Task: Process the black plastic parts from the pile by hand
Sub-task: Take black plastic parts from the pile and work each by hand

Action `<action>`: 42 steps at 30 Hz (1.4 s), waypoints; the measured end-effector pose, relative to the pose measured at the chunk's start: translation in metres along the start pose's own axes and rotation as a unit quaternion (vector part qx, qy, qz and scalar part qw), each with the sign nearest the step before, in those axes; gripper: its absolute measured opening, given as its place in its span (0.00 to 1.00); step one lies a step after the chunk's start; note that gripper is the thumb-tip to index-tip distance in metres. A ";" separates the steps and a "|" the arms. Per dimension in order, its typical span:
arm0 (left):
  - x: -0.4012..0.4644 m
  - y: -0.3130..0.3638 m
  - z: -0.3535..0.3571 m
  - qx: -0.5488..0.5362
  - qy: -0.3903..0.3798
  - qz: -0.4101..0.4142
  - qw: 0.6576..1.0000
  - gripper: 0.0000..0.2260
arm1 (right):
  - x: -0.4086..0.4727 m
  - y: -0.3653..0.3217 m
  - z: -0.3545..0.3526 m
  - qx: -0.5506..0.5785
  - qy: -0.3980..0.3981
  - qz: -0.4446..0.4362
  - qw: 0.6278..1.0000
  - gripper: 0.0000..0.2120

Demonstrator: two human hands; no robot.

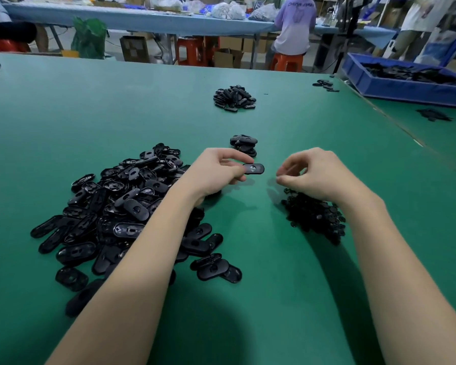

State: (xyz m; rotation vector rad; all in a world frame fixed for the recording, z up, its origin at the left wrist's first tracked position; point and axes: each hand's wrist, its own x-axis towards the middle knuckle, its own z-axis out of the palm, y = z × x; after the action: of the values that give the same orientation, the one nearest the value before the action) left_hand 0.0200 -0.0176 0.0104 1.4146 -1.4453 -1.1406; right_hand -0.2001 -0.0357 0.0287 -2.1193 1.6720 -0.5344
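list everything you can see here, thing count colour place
big pile of oval parts: many, black, table's near left, under the left forearm
held oval part: one, black, pinched at its left end
pile of small pieces: many, black, near right, under the right wrist
small stack of parts: several, black, just beyond the hands
far pile of parts: many, black, table centre, farther back
loose parts: a few, black, far right of table
table: one, green top
bin: one, blue, far right, holds black parts
stools: several, orange, background
seated person: one, pale purple shirt, at the back table
left hand: holds the oval part
right hand: fingers curled, contents unclear
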 end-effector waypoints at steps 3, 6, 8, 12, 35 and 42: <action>0.000 -0.001 -0.001 -0.018 0.005 -0.002 1.000 0.08 | -0.005 0.001 -0.010 -0.084 -0.060 0.053 0.993 0.02; 0.001 -0.003 -0.001 -0.020 0.014 -0.004 1.000 0.08 | -0.008 -0.008 -0.005 -0.151 -0.085 0.080 0.982 0.06; 0.001 -0.004 0.000 -0.023 0.020 -0.007 1.000 0.09 | -0.006 -0.013 0.001 -0.188 -0.075 0.081 0.976 0.08; 0.001 -0.005 0.001 -0.060 0.016 -0.012 0.998 0.07 | -0.007 -0.018 0.004 -0.208 -0.065 0.082 0.972 0.06; 0.003 0.000 0.004 -0.114 0.030 -0.037 0.992 0.13 | -0.011 -0.028 -0.008 -0.194 -0.067 0.050 0.978 0.11; 0.005 0.000 0.005 -0.139 0.059 -0.041 0.988 0.05 | -0.011 -0.028 0.003 -0.179 -0.081 0.058 0.979 0.05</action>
State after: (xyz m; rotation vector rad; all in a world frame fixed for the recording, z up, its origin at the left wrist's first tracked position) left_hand 0.0147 -0.0217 0.0082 1.3293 -1.1073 -1.2360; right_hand -0.1780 -0.0186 0.0398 -2.2146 1.8927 -0.0217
